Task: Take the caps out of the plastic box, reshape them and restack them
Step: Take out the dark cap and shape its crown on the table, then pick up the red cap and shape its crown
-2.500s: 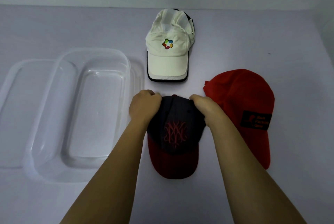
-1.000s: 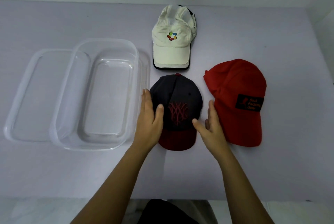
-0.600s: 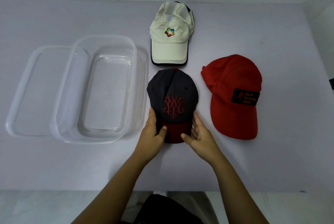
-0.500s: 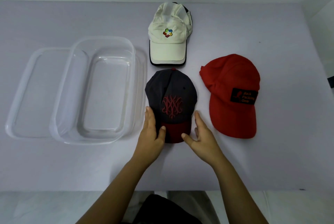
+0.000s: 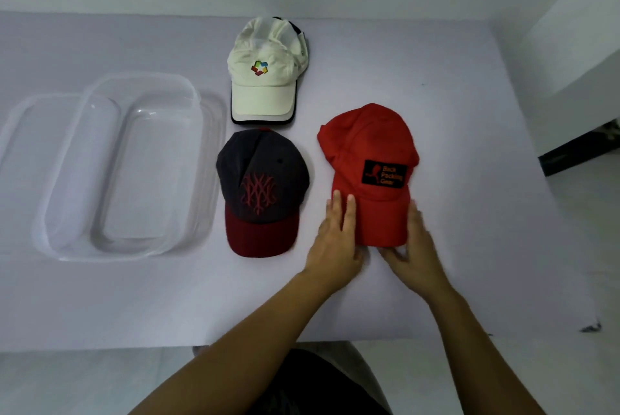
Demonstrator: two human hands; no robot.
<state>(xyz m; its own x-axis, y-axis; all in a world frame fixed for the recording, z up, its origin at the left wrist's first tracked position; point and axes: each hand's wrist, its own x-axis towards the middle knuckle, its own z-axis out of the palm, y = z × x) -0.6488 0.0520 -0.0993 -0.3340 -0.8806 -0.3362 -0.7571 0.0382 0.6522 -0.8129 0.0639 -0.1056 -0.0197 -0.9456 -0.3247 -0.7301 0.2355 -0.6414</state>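
— Red cap (image 5: 369,176), where does it lie from the hands?

— Straight ahead of both. Its brim points back at the person and its crown away, so the long axis runs near to far along the bench (image 5: 469,247). The left hand (image 5: 335,240) lies flat along the brim's left edge, fingers (image 5: 349,210) straight and together, pointing away. The right hand (image 5: 412,247) cups the brim's right edge and front corner, fingers loosely curled against the fabric; neither hand looks clamped on it yet.

— Which is nearer?

— Both touch the brim about equally. I judge that the coming move is a two-sided squeeze or lift of the brim.

— And beyond?

— Left of it sits the dark cap (image 5: 261,186), apart, brim likewise toward the person. Farther off lies the white cap (image 5: 265,79). The plastic box (image 5: 198,102) stands empty at far left.
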